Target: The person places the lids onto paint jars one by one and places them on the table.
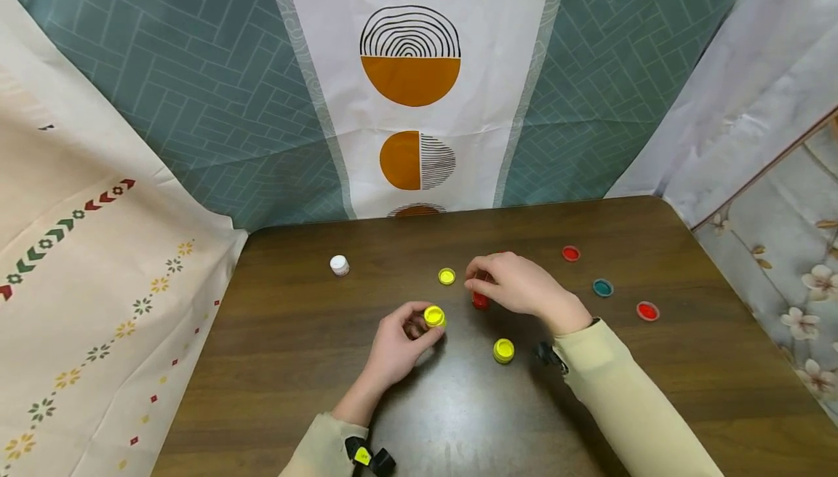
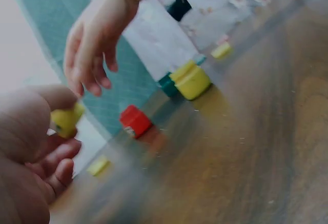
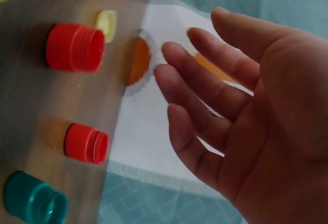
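Two yellow jars are showing, and one (image 1: 435, 316) is sitting in the left hand (image 1: 396, 346), above the middle of the table (image 1: 294, 361). Thumb and fingers are pinching that one jar from its sides. The other yellow jar (image 1: 503, 350) is standing on the table, to the right and nearer.

One right hand (image 1: 517, 284) is hovering on the far side, its five fingers loosely bent, spread apart and gripping nothing. Two red jars are standing about it: one (image 1: 481, 301) is showing just below the fingers, the other (image 3: 86, 143) is standing farther off and to the right. One teal jar (image 3: 31, 196) is standing to the right of both, hidden from the head view. All three are showing bare mouths in the right wrist view.

One yellow lid (image 1: 447, 275) is lying beyond the left hand. Three lids are lying to the right: two red lids, one far (image 1: 571, 254) and one nearer (image 1: 648, 310), with one teal lid (image 1: 603, 288) between them. One white jar (image 1: 339, 265) is standing alone, far left. Two sleeves, left (image 1: 324, 448) and right (image 1: 631, 397), are covering the forearms.
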A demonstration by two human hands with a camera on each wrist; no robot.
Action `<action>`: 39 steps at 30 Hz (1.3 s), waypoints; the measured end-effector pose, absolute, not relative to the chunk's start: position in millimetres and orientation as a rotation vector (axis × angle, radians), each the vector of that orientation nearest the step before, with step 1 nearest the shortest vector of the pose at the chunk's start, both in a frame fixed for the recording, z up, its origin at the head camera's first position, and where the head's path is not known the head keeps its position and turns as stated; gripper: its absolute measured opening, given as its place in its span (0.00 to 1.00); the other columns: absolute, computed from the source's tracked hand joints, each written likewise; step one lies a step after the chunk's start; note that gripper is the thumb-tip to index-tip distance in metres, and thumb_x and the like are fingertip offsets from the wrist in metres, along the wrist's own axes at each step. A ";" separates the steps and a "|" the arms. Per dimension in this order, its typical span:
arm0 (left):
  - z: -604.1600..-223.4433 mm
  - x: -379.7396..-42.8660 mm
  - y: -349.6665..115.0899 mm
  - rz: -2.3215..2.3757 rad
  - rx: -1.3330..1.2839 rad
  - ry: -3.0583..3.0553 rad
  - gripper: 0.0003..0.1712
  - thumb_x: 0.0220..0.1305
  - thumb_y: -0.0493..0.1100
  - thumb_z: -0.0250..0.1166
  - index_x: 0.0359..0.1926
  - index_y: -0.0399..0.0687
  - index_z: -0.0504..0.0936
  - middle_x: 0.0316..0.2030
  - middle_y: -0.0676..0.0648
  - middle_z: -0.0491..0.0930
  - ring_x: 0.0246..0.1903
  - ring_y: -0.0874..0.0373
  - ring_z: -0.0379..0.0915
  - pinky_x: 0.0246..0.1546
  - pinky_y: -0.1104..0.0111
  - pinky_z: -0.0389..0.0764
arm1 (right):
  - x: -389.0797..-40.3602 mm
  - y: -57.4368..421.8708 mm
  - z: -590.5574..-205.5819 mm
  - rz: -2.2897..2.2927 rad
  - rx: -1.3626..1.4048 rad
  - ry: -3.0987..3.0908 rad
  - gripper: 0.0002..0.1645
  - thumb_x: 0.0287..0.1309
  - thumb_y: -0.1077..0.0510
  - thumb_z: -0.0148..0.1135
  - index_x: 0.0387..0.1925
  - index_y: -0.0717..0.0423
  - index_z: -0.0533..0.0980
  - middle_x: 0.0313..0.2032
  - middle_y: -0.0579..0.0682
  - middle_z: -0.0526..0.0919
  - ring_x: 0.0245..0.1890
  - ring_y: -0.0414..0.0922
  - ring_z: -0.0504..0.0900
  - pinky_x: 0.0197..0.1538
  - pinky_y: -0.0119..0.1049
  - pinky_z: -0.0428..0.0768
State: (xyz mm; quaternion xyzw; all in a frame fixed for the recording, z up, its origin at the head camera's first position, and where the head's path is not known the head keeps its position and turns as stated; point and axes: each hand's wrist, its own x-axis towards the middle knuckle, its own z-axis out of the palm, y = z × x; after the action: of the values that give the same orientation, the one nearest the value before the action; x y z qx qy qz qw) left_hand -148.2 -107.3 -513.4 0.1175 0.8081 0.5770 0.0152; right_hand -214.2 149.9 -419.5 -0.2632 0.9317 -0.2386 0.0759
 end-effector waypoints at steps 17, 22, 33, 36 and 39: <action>-511.3 -146.4 -120.8 2.429 0.356 2.317 0.27 0.50 0.23 0.81 0.53 0.31 0.85 0.45 0.45 0.87 0.37 0.59 0.80 0.40 0.72 0.82 | -270.9 87.0 -460.0 -0.184 -0.709 2.782 0.30 0.66 0.49 0.76 0.68 0.43 0.80 0.63 0.58 0.80 0.57 0.57 0.83 0.53 0.57 0.85; -511.3 -146.8 -120.6 2.470 0.389 2.338 0.27 0.49 0.21 0.81 0.52 0.30 0.87 0.49 0.45 0.87 0.36 0.60 0.80 0.39 0.72 0.82 | -272.0 79.1 -466.0 -0.114 -0.722 2.809 0.28 0.67 0.50 0.76 0.66 0.43 0.82 0.64 0.58 0.80 0.57 0.56 0.84 0.53 0.57 0.86; -513.5 -149.6 -121.5 2.456 0.391 2.375 0.27 0.50 0.22 0.80 0.54 0.29 0.87 0.50 0.50 0.86 0.35 0.59 0.78 0.37 0.74 0.80 | -273.9 79.6 -460.9 -0.132 -0.702 2.839 0.22 0.66 0.51 0.75 0.60 0.48 0.83 0.54 0.53 0.86 0.50 0.52 0.85 0.51 0.53 0.86; -513.6 -149.6 -121.4 2.453 0.380 2.389 0.26 0.52 0.23 0.80 0.54 0.31 0.87 0.49 0.49 0.87 0.35 0.59 0.78 0.37 0.74 0.81 | -267.7 86.8 -449.6 -0.331 -0.657 2.865 0.21 0.65 0.50 0.73 0.56 0.51 0.81 0.46 0.50 0.86 0.42 0.49 0.82 0.49 0.48 0.85; -513.1 -149.2 -122.0 2.453 0.382 2.404 0.25 0.54 0.23 0.79 0.55 0.33 0.88 0.49 0.46 0.87 0.36 0.59 0.78 0.38 0.74 0.81 | -254.0 95.9 -434.2 -0.665 -0.616 2.850 0.22 0.66 0.49 0.67 0.57 0.51 0.79 0.42 0.48 0.84 0.39 0.47 0.80 0.47 0.46 0.82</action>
State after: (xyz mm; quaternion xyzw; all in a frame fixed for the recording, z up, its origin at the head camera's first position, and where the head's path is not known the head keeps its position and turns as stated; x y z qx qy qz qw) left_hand -149.2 -122.0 -513.1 0.1091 0.6871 0.7011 -0.1566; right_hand -254.0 95.9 -434.2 -0.2053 0.9502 -0.2219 0.0753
